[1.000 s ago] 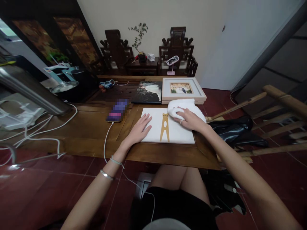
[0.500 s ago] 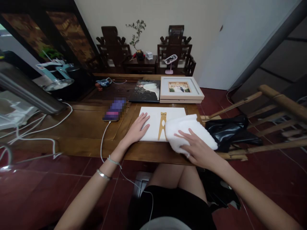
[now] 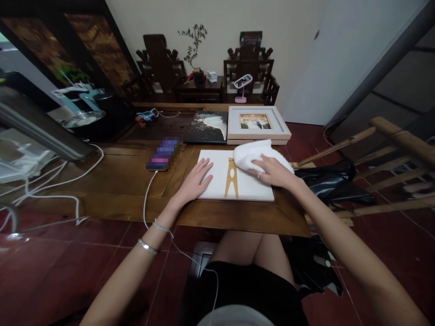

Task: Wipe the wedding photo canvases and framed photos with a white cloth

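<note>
A white board point(image 3: 217, 179) lies flat at the front of the wooden table, with a flat gold A-shaped piece point(image 3: 232, 181) near its middle. It looks like the back of a picture frame with its stand, though I cannot be sure. My left hand point(image 3: 196, 180) rests on the board's left edge, fingers stretched out and holding nothing. In my right hand point(image 3: 270, 171) is a bunched white cloth point(image 3: 256, 151), pressed on the board's far right part. The cloth covers that corner and touches the top of the gold piece.
Behind the board lie a dark photo panel point(image 3: 207, 127) and a cream picture frame point(image 3: 282, 129). A phone point(image 3: 163, 155) with a white cable is to the left. A bamboo chair point(image 3: 384, 131) bearing a black bag point(image 3: 335, 181) stands at the right of the table point(image 3: 217, 215).
My right hand has pushed the cloth away from me, from the board's near right corner to its far right corner, uncovering the near corner. My left hand has stayed in place.
</note>
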`<state>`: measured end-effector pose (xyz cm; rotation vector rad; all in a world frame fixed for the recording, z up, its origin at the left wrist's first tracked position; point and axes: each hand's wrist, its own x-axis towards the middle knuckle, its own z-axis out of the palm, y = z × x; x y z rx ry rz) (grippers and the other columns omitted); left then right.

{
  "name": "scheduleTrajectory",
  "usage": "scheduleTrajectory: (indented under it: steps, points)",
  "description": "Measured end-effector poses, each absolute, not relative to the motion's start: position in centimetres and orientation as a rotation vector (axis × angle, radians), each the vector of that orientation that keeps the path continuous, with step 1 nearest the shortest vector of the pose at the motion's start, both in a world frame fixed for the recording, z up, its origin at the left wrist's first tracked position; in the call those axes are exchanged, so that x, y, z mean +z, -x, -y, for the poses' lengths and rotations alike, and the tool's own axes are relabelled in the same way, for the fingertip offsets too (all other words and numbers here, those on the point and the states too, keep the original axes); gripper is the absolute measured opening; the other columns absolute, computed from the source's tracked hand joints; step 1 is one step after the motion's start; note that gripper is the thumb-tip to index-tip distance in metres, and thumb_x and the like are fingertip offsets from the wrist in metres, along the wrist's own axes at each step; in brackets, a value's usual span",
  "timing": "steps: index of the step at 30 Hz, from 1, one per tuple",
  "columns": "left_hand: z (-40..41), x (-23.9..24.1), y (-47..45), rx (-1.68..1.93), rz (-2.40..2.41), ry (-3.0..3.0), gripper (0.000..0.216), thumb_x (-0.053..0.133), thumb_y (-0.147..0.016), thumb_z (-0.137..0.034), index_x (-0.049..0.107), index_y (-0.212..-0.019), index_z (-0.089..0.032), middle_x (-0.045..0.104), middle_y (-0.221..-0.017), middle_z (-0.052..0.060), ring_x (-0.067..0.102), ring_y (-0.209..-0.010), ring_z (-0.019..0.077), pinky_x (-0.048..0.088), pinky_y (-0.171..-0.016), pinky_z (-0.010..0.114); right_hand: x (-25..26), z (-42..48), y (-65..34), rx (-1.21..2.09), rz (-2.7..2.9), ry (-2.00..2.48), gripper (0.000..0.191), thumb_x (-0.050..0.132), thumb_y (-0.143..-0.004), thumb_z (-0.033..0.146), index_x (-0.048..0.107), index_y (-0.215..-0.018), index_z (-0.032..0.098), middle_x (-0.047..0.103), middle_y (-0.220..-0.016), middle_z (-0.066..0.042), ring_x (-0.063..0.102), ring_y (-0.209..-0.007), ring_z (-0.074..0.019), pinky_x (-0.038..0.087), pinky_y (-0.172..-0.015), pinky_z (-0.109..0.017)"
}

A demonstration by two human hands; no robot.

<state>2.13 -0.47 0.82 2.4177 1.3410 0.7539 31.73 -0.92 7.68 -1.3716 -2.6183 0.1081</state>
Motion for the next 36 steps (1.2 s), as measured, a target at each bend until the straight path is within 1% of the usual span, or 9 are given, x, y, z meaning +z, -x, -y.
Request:
scheduleTrajectory:
  steps: [3, 8, 15, 17, 20, 25, 29, 32, 36]
  points:
    - [0.5, 0.9, -2.1, 0.739, -1.337, -2.414, 0.049, 0.039, -0.093, -0.040, 0.043, -0.137, -0.016, 0.034, -0.150, 0.011, 0.023, -0.142, 0.0244, 0.023, -0.114, 0.048, 8.4, -2.2, -31.7, 0.155, 2.590, 1.422, 0.043, 0.034, -0.095, 0.044, 0.061, -0.112, 0.015, 0.066, -0.099, -0.015, 0.059, -0.093, -0.0294, 0.042, -0.080, -0.039]
    - [0.4, 1.0, -2.1, 0.731, -1.348, -2.407, 0.048, 0.038, -0.093, -0.039, 0.043, -0.137, -0.018, 0.034, -0.150, 0.010, 0.023, -0.141, 0.0246, 0.023, -0.114, 0.049, 8.9, -4.5, -31.7, 0.225, 2.526, 1.448, 0.041, 0.037, -0.095, 0.043, 0.060, -0.117, 0.017, 0.065, -0.111, -0.013, 0.056, -0.102, -0.0294, 0.039, -0.086, -0.037]
    - [0.4, 0.8, -2.2, 0.763, -1.334, -2.409, 0.048, 0.039, -0.093, -0.038, 0.045, -0.135, -0.015, 0.037, -0.148, 0.012, 0.025, -0.141, 0.0247, 0.024, -0.114, 0.048, 7.6, 0.8, -31.1, 0.074, 2.557, 1.475, 0.037, 0.036, -0.095, 0.037, 0.062, -0.109, 0.015, 0.065, -0.096, -0.016, 0.060, -0.091, -0.0301, 0.045, -0.078, -0.041]
    - [0.4, 0.7, -2.3, 0.772, -1.338, -2.410, 0.048, 0.039, -0.093, -0.038, 0.045, -0.135, -0.015, 0.037, -0.148, 0.012, 0.027, -0.140, 0.0246, 0.024, -0.114, 0.047, 7.0, 3.6, -31.2, 0.096, 2.585, 1.373, 0.031, 0.039, -0.092, 0.030, 0.063, -0.106, 0.016, 0.064, -0.107, -0.017, 0.058, -0.101, -0.0303, 0.045, -0.085, -0.046]
    - [0.4, 0.7, -2.3, 0.778, -1.348, -2.408, 0.047, 0.038, -0.093, -0.037, 0.045, -0.135, -0.017, 0.037, -0.148, 0.010, 0.026, -0.140, 0.0247, 0.024, -0.114, 0.048, 6.8, 8.0, -31.5, 0.147, 2.655, 1.177, 0.025, 0.047, -0.080, 0.013, 0.065, -0.098, 0.017, 0.057, -0.125, -0.016, 0.048, -0.122, -0.0294, 0.034, -0.104, -0.053]
    - [0.4, 0.8, -2.4, 0.771, -1.354, -2.400, 0.047, 0.039, -0.092, -0.037, 0.045, -0.135, -0.017, 0.036, -0.149, 0.010, 0.025, -0.141, 0.0249, 0.024, -0.114, 0.049, 8.0, 12.5, -31.8, 0.288, 2.711, 1.091, 0.034, 0.048, -0.068, 0.006, 0.065, -0.095, 0.020, 0.060, -0.124, -0.013, 0.043, -0.128, -0.0274, 0.027, -0.110, -0.053]
    - [0.4, 0.8, -2.3, 0.756, -1.354, -2.410, 0.048, 0.038, -0.093, -0.037, 0.045, -0.135, -0.015, 0.036, -0.149, 0.011, 0.025, -0.141, 0.0244, 0.024, -0.114, 0.048, 8.6, 11.4, -32.0, 0.352, 2.704, 1.103, 0.031, 0.047, -0.074, 0.008, 0.065, -0.096, 0.022, 0.061, -0.122, -0.010, 0.051, -0.120, -0.0264, 0.032, -0.107, -0.049]
    - [0.4, 0.8, -2.3, 0.753, -1.345, -2.422, 0.049, 0.039, -0.093, -0.037, 0.045, -0.135, -0.015, 0.035, -0.149, 0.011, 0.024, -0.141, 0.0240, 0.023, -0.115, 0.047, 8.2, 8.2, -31.7, 0.304, 2.649, 1.198, 0.023, 0.043, -0.087, 0.019, 0.064, -0.097, 0.020, 0.065, -0.109, -0.011, 0.056, -0.110, -0.0286, 0.040, -0.096, -0.046]
    - [0.4, 0.9, -2.3, 0.744, -1.339, -2.419, 0.050, 0.039, -0.093, -0.038, 0.045, -0.136, -0.013, 0.035, -0.149, 0.012, 0.024, -0.141, 0.0247, 0.023, -0.115, 0.046, 7.6, 3.1, -31.1, 0.171, 2.580, 1.420, 0.033, 0.038, -0.094, 0.036, 0.063, -0.106, 0.018, 0.065, -0.088, -0.011, 0.058, -0.094, -0.0308, 0.043, -0.080, -0.040]
